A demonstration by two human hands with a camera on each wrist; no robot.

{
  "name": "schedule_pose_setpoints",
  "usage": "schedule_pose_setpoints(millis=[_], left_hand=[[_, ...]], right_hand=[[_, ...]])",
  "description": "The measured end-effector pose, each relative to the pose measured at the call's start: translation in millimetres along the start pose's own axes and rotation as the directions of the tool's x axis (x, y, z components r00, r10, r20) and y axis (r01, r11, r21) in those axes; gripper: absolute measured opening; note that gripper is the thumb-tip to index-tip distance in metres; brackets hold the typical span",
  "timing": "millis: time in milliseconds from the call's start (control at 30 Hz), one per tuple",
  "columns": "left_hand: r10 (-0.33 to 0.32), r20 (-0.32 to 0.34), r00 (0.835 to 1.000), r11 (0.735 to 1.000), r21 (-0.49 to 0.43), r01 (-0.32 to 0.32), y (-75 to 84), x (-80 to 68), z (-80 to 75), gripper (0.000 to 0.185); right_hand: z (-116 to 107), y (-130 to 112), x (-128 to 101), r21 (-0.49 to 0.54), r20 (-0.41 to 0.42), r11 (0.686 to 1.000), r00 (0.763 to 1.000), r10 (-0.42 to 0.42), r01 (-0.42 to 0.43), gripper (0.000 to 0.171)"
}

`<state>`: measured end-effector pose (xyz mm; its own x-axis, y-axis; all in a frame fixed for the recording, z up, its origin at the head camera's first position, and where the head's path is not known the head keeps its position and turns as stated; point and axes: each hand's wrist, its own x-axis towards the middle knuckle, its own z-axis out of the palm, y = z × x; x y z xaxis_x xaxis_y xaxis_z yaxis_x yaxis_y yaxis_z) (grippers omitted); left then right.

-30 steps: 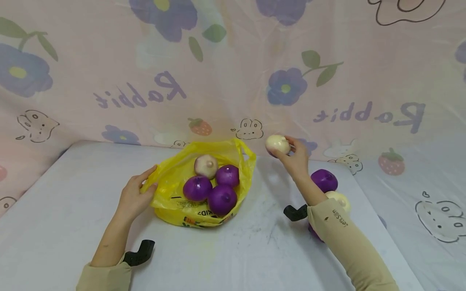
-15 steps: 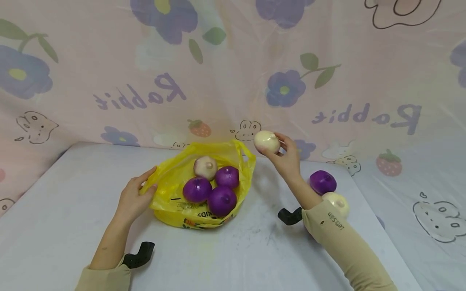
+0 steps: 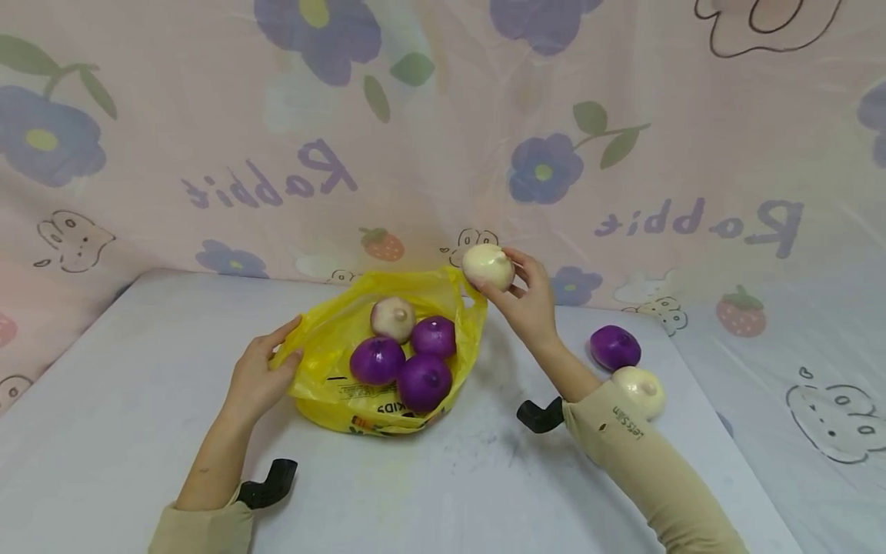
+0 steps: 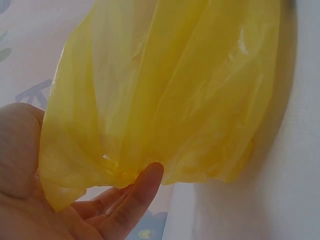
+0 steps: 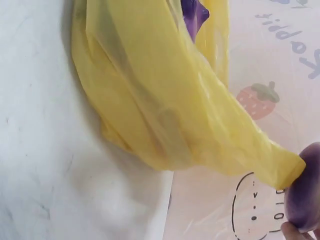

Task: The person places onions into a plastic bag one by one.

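A yellow plastic bag point(image 3: 325, 346) lies open on the white table point(image 3: 124, 400). Inside are three purple onions point(image 3: 377, 360) and one pale onion point(image 3: 392, 318). My left hand point(image 3: 266, 368) pinches the bag's left rim; in the left wrist view the yellow film point(image 4: 170, 90) runs between thumb and fingers point(image 4: 142, 185). My right hand point(image 3: 527, 298) holds a white onion point(image 3: 487, 266) in the air, just above the bag's right handle. The right wrist view shows the bag point(image 5: 160, 110) from the side and the held onion's purplish underside point(image 5: 307, 192).
A purple onion point(image 3: 614, 347) and a white onion point(image 3: 642, 390) lie loose on the table to the right of my right forearm. A pink printed cloth point(image 3: 443, 138) hangs close behind. The table's right edge runs near the loose onions.
My right hand has carried the white onion leftward, from right of the bag to just over its right handle. The left hand has kept its hold on the rim.
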<state>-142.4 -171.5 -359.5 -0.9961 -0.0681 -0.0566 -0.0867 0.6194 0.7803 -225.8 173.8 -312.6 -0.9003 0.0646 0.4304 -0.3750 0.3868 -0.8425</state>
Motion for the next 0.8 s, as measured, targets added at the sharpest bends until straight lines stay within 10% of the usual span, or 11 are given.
schedule_pose_setpoints(millis=[800], left_hand=[[0.000, -0.010, 1.000, 1.000, -0.003, 0.000, 0.5, -0.6, -1.4, 0.055]], right_hand=[[36, -29, -16, 0.067, 0.247, 0.992, 0.961, -0.123, 0.109, 0.060]])
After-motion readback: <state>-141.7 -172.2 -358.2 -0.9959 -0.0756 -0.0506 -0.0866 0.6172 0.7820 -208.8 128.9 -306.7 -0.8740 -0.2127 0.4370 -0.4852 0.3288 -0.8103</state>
